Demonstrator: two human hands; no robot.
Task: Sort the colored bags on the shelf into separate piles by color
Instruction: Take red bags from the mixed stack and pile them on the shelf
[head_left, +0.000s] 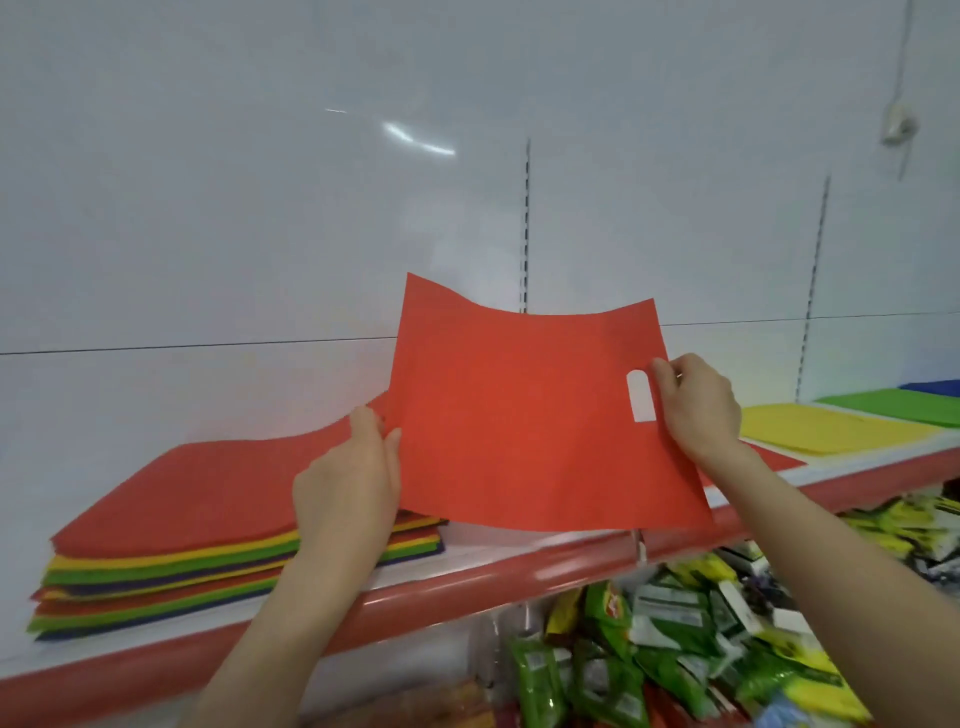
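A flat red bag (524, 415) with a cut-out handle hangs in the air above the shelf. My left hand (348, 483) pinches its left edge and my right hand (698, 402) pinches its right edge beside the handle hole. Below and to the left lies a mixed stack of bags (171, 535) in red, yellow, green and dark blue, with a red one on top. To the right on the shelf lie a yellow pile (836, 428), a green pile (898, 408) and a blue pile (935, 387). A red piece (779, 460) shows just under my right wrist.
The white shelf has a red front lip (467, 595) and a white back panel (260, 208) with slotted uprights. A lower bin (675, 634) holds several green and yellow snack packets.
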